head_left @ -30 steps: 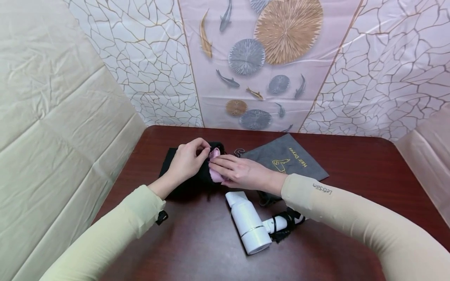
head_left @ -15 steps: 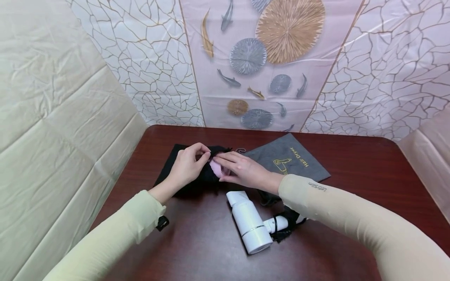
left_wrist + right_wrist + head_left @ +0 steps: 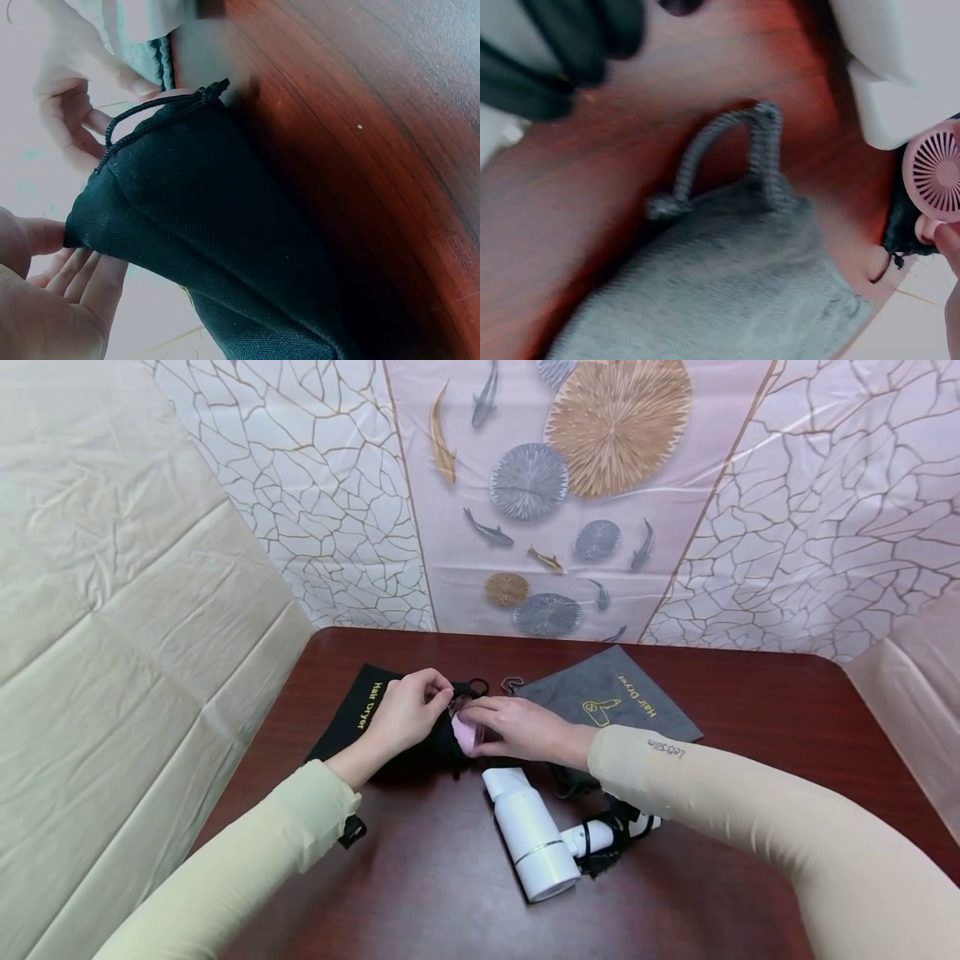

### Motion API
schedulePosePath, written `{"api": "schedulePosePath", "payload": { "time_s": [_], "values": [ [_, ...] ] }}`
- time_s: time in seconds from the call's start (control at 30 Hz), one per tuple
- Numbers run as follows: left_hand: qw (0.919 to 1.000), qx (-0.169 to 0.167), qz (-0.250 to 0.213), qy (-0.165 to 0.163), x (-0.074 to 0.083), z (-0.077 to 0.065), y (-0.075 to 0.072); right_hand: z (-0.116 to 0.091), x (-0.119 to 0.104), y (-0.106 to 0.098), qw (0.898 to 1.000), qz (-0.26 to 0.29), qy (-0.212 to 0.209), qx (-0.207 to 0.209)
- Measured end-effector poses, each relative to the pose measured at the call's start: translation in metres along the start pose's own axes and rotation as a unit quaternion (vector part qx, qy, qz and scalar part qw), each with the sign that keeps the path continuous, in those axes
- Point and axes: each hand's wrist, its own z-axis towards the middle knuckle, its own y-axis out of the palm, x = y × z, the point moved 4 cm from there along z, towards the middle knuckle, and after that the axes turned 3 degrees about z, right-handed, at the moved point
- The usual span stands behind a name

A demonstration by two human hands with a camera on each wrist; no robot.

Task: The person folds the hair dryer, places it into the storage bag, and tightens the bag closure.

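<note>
A black drawstring bag (image 3: 423,747) with yellow "Hair Dryer" lettering lies at the table's left. My left hand (image 3: 408,712) pinches the edge of its mouth between thumb and fingers, as the left wrist view (image 3: 56,289) also shows. Out of that mouth pokes the end of a pink hair dryer (image 3: 467,732); the bag covers the rest. The fingers and thumb of my right hand (image 3: 517,728) grip this end. Its round slotted grille (image 3: 943,169) shows in the right wrist view.
A white hair dryer (image 3: 534,839) lies in front of my hands, a black cord (image 3: 618,822) wound about its handle. Behind my right forearm is a grey drawstring bag (image 3: 645,706). The brown table (image 3: 750,718) ends at a patterned cloth backdrop (image 3: 525,568).
The black bag has shifted and turned on the left, so its yellow lettering now shows. Less of the pink hair dryer sticks out of the bag. Both hands keep their hold.
</note>
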Motion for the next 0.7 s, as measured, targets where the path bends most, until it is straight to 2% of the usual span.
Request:
{"api": "schedulePosePath", "payload": {
  "time_s": [0.13, 0.23, 0.33, 0.7],
  "values": [
    [0.9999, -0.006, 0.004, 0.009, 0.0, -0.002, 0.002, -0.001, 0.007, -0.006, 0.998, 0.025, 0.046, -0.031],
    [0.9996, -0.012, 0.011, 0.021, 0.002, -0.004, 0.002, -0.004, 0.017, -0.01, 0.993, 0.038, 0.103, -0.054],
    [0.9991, -0.016, 0.025, 0.031, 0.002, -0.007, 0.003, -0.002, 0.026, -0.011, 0.987, 0.048, 0.143, -0.062],
    [0.9958, -0.013, 0.044, 0.08, 0.009, -0.016, 0.007, 0.018, 0.032, -0.001, 0.982, 0.027, 0.17, -0.076]
  ]
}}
